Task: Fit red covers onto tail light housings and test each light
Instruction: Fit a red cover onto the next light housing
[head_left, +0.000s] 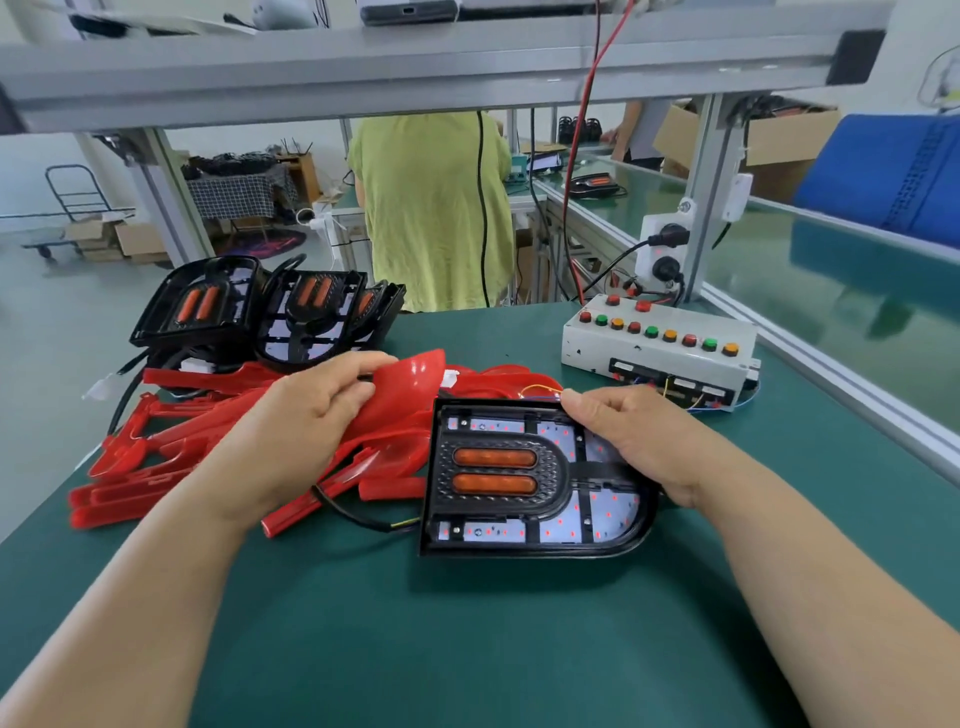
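The tail light housing (519, 535) lies on the green surface (467, 623), its right edge held in the right grip (634, 436). The left grip (306, 410) clasps a red cover (410, 384) atop the pile (171, 467) alongside; more housings (270, 306) and a button box (660, 338) sit behind.

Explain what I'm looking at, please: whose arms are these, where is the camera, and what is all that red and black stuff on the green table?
No robot here: these are a person's bare hands, filmed by a camera worn on the head, looking down. The left hand grips one red cover above a pile of red covers. The right hand holds a black tail light housing, uncovered, on the green table. More housings sit behind the pile. The white button box at right is probably the tester.
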